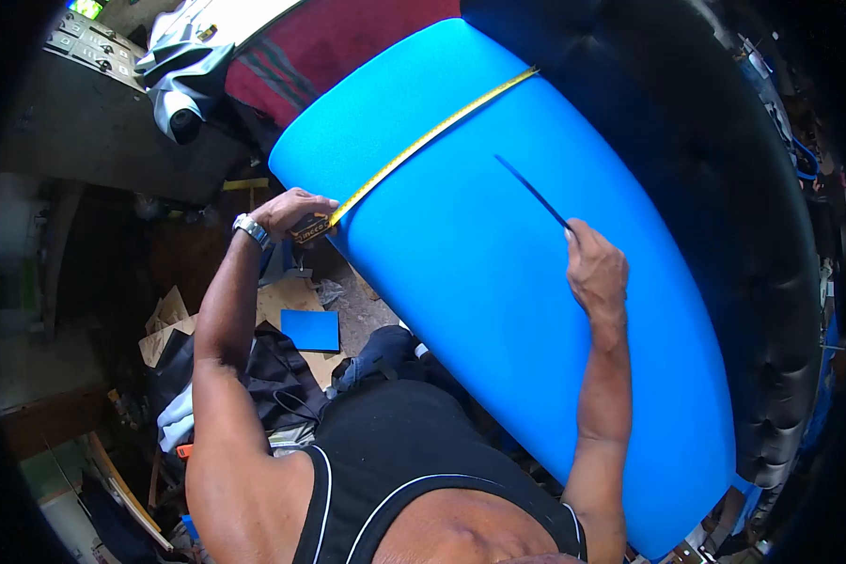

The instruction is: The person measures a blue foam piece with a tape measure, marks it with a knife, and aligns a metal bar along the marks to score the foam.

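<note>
A large blue foam slab [479, 282] with rounded edges lies in front of me. Across its upper part stretches the yellow blade of a tape measure [312, 228], hooked or resting at the far edge. My left hand [289, 209], with a watch on the wrist, grips the tape's dark case at the slab's near edge. A thin, straight dark strip [533, 191] points up and left from my right hand [597, 268], pinched at its lower end between thumb and fingers. That hand is over the middle of the slab.
Black tufted upholstery [705, 188] runs along the slab's right side. Dark red fabric [348, 47] with grey stripes lies behind it. A small blue foam piece [310, 330] and dark cloth [273, 376] are down at the left. A rolled grey sheet [180, 108] sits at upper left.
</note>
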The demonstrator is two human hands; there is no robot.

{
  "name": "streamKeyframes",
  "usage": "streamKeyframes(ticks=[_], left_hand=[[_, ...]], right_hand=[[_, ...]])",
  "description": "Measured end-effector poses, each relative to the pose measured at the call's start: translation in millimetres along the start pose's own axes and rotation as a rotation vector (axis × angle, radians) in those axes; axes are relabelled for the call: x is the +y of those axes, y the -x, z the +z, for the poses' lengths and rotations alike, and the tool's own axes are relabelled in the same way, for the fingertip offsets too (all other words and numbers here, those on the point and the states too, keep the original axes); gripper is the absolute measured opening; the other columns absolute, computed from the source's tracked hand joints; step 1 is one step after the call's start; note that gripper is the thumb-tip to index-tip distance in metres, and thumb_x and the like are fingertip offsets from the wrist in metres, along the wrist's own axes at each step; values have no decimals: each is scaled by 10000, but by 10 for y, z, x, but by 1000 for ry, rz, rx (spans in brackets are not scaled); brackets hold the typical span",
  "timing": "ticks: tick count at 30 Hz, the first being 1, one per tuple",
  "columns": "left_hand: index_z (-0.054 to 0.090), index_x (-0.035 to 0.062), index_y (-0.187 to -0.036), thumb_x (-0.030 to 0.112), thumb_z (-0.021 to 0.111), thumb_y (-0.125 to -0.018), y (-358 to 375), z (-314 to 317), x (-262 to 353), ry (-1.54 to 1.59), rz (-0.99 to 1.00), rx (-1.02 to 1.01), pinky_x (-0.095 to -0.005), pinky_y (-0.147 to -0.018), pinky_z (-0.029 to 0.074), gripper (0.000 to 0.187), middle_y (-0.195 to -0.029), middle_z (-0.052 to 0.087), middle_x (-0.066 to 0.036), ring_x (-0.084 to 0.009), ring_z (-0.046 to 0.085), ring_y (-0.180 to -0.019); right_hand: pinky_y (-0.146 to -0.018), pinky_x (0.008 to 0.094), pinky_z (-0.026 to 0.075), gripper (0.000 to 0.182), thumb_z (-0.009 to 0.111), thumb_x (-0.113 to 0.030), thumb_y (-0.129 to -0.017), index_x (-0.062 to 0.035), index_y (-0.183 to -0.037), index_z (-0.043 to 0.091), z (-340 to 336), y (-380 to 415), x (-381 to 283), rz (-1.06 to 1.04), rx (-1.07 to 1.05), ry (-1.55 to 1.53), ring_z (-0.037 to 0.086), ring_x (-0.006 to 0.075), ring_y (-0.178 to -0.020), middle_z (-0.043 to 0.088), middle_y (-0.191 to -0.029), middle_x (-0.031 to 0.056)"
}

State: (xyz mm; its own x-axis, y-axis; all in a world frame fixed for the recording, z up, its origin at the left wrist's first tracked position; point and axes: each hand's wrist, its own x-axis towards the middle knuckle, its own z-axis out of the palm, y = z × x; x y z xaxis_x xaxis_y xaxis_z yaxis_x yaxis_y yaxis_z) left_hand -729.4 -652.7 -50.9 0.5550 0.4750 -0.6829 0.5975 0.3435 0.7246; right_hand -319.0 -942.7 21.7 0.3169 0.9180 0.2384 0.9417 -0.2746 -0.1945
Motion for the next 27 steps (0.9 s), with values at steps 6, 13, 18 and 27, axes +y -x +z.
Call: streamKeyframes(ticks=[6, 13, 18, 27], left_hand=[[744, 17, -886, 525, 696, -938, 55, -52, 19, -423, 154, 227, -266, -577, 516, 513, -819, 728, -84, -98, 648, -637], [771, -37, -946, 592, 685, -924, 95, -105, 17, -284, 60, 249, -303, -519, 405, 636, -671, 637, -42, -79, 523, -560], [773, -48, -985, 589, 694, -922, 76, -124, -7, -242, 77, 204, -297, -523, 416, 645, -685, 642, -42, -80, 528, -573], [776, -53, -1003, 600, 679, -930, 16, -191, -58, -227, 94, 157, -280, -517, 427, 664, -697, 665, -65, -81, 539, -570]], right_hand=[[-690, 523, 532, 179, 578, -271, -1025, -122, -1085, 657, 456, -650, -534, 33, -108, 2, 689, 402, -815, 714, -885, 153], [-688, 528, 538, 208, 566, -316, -1034, -132, -1079, 653, 494, -906, -778, 42, -191, 98, 694, 402, -820, 717, -873, 150], [-707, 521, 574, 249, 550, -339, -1046, -108, -1067, 641, 373, -980, -831, 16, -252, 127, 719, 392, -827, 730, -903, 144], [-722, 514, 554, 233, 567, -331, -1032, -134, -1096, 675, 432, -1045, -914, 40, -269, 139, 701, 394, -852, 733, -923, 147]])
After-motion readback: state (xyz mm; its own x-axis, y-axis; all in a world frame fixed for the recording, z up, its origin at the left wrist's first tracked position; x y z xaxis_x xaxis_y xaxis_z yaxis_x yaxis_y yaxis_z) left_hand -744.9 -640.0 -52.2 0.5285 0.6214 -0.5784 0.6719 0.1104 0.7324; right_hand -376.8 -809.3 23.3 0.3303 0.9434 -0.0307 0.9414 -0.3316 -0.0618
